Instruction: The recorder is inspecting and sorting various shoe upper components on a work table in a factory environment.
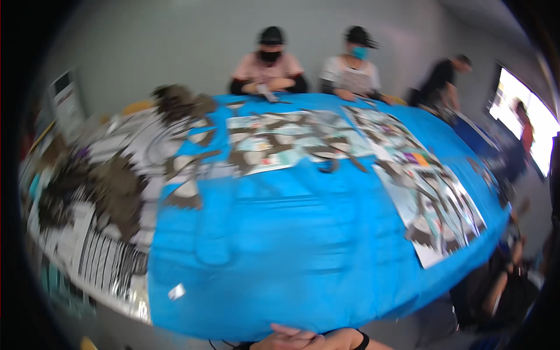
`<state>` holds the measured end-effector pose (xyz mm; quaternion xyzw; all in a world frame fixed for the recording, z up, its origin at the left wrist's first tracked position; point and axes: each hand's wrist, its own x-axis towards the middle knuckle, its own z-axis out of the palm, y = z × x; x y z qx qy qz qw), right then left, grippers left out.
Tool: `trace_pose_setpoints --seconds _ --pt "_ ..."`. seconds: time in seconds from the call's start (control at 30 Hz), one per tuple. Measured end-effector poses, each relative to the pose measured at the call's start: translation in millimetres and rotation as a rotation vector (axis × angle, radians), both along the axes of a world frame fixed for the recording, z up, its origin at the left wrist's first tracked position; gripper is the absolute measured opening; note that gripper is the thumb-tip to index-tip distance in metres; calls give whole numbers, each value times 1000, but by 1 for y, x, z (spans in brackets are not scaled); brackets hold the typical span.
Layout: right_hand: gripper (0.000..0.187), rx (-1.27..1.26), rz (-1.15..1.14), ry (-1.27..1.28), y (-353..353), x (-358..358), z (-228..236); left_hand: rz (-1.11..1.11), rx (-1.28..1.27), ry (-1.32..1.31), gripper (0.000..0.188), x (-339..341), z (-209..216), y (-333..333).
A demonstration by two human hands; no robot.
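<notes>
Blue cloth (280,274) just beyond hands (295,338)

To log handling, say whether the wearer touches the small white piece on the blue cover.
No: both hands are at the near edge of the blue cover, apart from the white piece.

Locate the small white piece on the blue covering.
In the head view, the small white piece lies near the lower-left corner of the blue covering, left of the person's hands.

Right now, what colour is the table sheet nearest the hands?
The table sheet is bright blue; the head view shows it.
</notes>
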<state>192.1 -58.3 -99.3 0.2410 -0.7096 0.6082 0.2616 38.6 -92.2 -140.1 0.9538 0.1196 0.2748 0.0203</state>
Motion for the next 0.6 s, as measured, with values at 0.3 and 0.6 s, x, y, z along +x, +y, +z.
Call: trace_pose_setpoints --seconds 0.3,0.6 --pt "36 159 -274 -151 -11 -41 21 135 460 -258 20 3 37 7" --pt "32 520 -1003 -278 -45 -55 21 68 -89 -415 27 3 15 -6"
